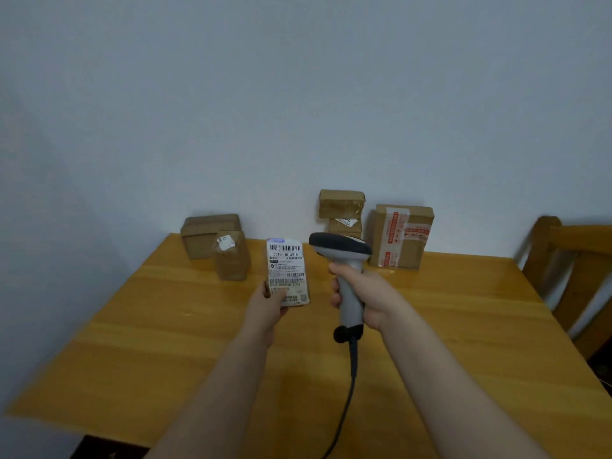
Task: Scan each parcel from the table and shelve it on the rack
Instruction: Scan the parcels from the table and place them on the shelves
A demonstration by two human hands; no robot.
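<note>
Pale wall (298,94), plain, behind everything.

Desk (165,342): yellow wood, far edge against the wall.

Chair (563,260): wooden, at the desk's right side.

Taped carton (400,236): brown, red-printed tape, upright at the desk's far edge, right of centre.

Pair of cartons (208,233): brown, desk's far left corner; the smaller one (231,256), labelled, stands in front.

Stacked cartons (341,203): two, at the desk's far edge, centre.

Scanner (341,248): grey handheld, dark head, above the desk's middle; right hand (367,293) wrapped round the handle. Cable (351,385) hangs toward the desk's near edge.

Parcel (288,271): small, white barcode label facing the camera, held upright above the desk's middle, just left of the scanner; left hand (268,306) grips its lower end.
</note>
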